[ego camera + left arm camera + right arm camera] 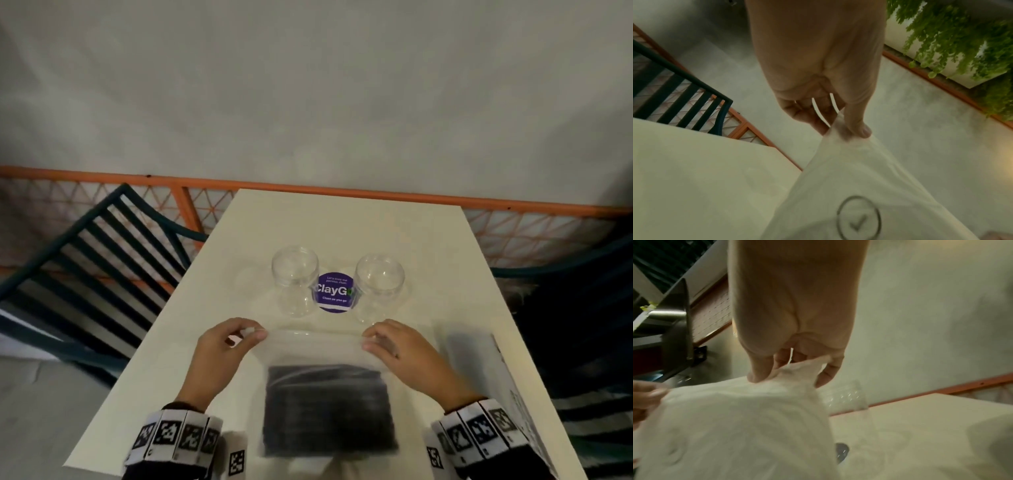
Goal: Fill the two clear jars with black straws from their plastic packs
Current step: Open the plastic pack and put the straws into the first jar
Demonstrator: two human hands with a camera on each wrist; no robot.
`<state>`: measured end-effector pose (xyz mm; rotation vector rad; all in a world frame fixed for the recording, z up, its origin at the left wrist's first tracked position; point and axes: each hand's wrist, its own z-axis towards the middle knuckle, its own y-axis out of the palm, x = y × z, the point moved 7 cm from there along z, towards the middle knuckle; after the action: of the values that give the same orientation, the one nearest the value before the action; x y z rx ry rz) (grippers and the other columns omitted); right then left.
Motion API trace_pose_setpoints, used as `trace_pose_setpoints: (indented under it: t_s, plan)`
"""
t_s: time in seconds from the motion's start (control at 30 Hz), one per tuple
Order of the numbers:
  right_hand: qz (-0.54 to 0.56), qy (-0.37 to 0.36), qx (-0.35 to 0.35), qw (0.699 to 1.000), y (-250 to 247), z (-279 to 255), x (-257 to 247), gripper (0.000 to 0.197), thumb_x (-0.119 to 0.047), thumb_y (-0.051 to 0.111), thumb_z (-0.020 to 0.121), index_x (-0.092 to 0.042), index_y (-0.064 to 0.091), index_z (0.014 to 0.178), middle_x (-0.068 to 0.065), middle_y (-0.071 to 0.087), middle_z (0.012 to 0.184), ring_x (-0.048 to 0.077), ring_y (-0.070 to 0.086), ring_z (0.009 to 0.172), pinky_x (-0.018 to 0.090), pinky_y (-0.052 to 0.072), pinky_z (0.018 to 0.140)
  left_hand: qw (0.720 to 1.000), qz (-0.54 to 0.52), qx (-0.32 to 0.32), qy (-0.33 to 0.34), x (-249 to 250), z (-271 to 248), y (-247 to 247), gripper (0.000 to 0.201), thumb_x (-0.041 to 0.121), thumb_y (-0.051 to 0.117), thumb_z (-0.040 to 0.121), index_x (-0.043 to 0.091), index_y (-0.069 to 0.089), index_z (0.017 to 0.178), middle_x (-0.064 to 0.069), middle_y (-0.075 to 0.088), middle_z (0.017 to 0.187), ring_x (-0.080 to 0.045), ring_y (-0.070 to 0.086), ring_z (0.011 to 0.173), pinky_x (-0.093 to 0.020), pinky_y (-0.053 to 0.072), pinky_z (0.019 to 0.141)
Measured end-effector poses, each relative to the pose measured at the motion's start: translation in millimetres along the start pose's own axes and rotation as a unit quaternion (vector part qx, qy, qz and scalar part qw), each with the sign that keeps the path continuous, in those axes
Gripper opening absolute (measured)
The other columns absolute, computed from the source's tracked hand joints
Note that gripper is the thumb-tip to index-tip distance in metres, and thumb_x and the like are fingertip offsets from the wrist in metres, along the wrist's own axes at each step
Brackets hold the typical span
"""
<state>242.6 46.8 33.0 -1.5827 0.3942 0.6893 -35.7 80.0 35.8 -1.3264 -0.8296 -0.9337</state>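
Two clear jars stand upright on the white table (pixel 342 222), one on the left (pixel 295 279) and one on the right (pixel 379 286). In front of them I hold up a clear plastic pack (pixel 325 356) whose lower half is filled with black straws (pixel 329 411). My left hand (pixel 236 337) pinches the pack's top left corner (pixel 840 129) between thumb and fingers. My right hand (pixel 380 339) pinches the top right corner (pixel 795 369). The pack's top edge is stretched between both hands. The right jar (pixel 846 395) shows just behind the right hand's fingers.
A purple round sticker (pixel 334 291) lies on the table between the jars. A white box (pixel 520 404) sits along the table's right edge. Dark slatted chairs stand at the left (pixel 92 260) and the right. An orange railing (pixel 342 190) runs behind the table.
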Motion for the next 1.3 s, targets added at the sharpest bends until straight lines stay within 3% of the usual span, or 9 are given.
trace_pose_setpoints:
  t_s: [0.1, 0.23, 0.33, 0.4, 0.53, 0.67, 0.87, 1.17, 1.3]
  plan:
    - [0.074, 0.018, 0.054, 0.996, -25, -7, 7, 0.007, -0.025, 0.064, 0.086, -0.031, 0.062, 0.089, -0.012, 0.063, 0.092, 0.002, 0.061, 0.091, 0.009, 0.044, 0.079, 0.999, -0.007, -0.016, 0.03, 10, 5, -7, 0.021, 0.011, 0.068, 0.078, 0.031, 0.073, 0.075, 0.014, 0.07, 0.089, -0.006, 0.059, 0.075, -0.01, 0.043, 0.064]
    - [0.063, 0.044, 0.145, 0.986, -51, -15, 14, 0.023, -0.015, 0.067, 0.083, -0.037, 0.061, 0.08, -0.01, 0.066, 0.086, -0.012, 0.058, 0.082, 0.006, 0.043, 0.071, 0.998, -0.057, -0.008, 0.02, 12, 9, -11, 0.026, 0.007, 0.069, 0.077, 0.032, 0.072, 0.079, 0.01, 0.072, 0.077, -0.005, 0.062, 0.072, -0.009, 0.048, 0.071]
    - [-0.005, 0.031, 0.198, 0.98, -59, -11, -4, 0.012, -0.017, 0.066, 0.084, -0.019, 0.07, 0.095, 0.0, 0.07, 0.096, 0.006, 0.061, 0.088, 0.033, 0.049, 0.087, 0.994, -0.106, 0.02, 0.007, 21, 11, -9, 0.016, 0.006, 0.075, 0.07, 0.017, 0.064, 0.072, 0.001, 0.069, 0.063, -0.011, 0.06, 0.062, -0.015, 0.049, 0.065]
    - [-0.01, -0.015, 0.213, 0.977, -53, -3, -32, 0.018, -0.028, 0.066, 0.084, -0.019, 0.071, 0.098, -0.002, 0.071, 0.099, 0.015, 0.063, 0.092, 0.044, 0.049, 0.087, 0.992, -0.121, 0.01, 0.022, 32, 10, -3, 0.016, 0.003, 0.075, 0.069, 0.012, 0.062, 0.069, 0.0, 0.069, 0.063, -0.01, 0.059, 0.059, -0.016, 0.05, 0.063]
    - [0.031, -0.094, 0.154, 0.983, -18, 19, -93, 0.038, -0.052, 0.053, 0.079, -0.026, 0.072, 0.1, -0.008, 0.073, 0.097, 0.01, 0.064, 0.091, 0.04, 0.048, 0.089, 0.989, -0.134, -0.033, 0.051, 46, 7, 11, 0.017, -0.003, 0.07, 0.073, 0.014, 0.069, 0.071, -0.002, 0.072, 0.075, -0.013, 0.063, 0.066, -0.015, 0.052, 0.066]
    - [0.035, -0.098, 0.129, 0.986, 9, 31, -118, 0.044, -0.055, 0.05, 0.078, -0.022, 0.072, 0.096, -0.005, 0.074, 0.093, 0.011, 0.063, 0.088, 0.037, 0.047, 0.088, 0.988, -0.134, -0.046, 0.056, 47, 2, 17, 0.018, 0.005, 0.071, 0.074, 0.023, 0.071, 0.073, 0.0, 0.074, 0.078, -0.012, 0.068, 0.073, -0.018, 0.053, 0.072]
    - [-0.016, -0.102, 0.131, 0.986, 18, 30, -118, 0.03, -0.043, 0.051, 0.088, -0.018, 0.069, 0.093, -0.003, 0.071, 0.091, 0.014, 0.061, 0.086, 0.03, 0.039, 0.086, 0.992, -0.035, -0.01, 0.122, 55, -3, 7, 0.022, 0.005, 0.069, 0.077, 0.026, 0.067, 0.071, 0.017, 0.068, 0.082, -0.003, 0.063, 0.077, -0.006, 0.045, 0.068]
    - [-0.102, -0.074, 0.167, 0.978, 3, 10, -82, 0.029, -0.043, 0.041, 0.087, -0.026, 0.064, 0.088, -0.012, 0.068, 0.087, 0.007, 0.058, 0.082, 0.017, 0.03, 0.081, 0.991, -0.017, 0.029, 0.132, 53, 3, -7, 0.019, -0.001, 0.067, 0.077, 0.017, 0.066, 0.071, 0.02, 0.066, 0.081, 0.0, 0.061, 0.079, -0.004, 0.044, 0.069]
    - [-0.106, -0.05, 0.176, 0.977, -9, 3, -66, 0.032, -0.045, 0.039, 0.086, -0.026, 0.065, 0.087, -0.011, 0.069, 0.086, 0.009, 0.06, 0.081, 0.024, 0.035, 0.081, 0.99, -0.004, 0.034, 0.138, 54, 5, -8, 0.027, -0.001, 0.066, 0.078, 0.024, 0.063, 0.07, 0.022, 0.065, 0.084, 0.003, 0.06, 0.079, -0.003, 0.043, 0.071]
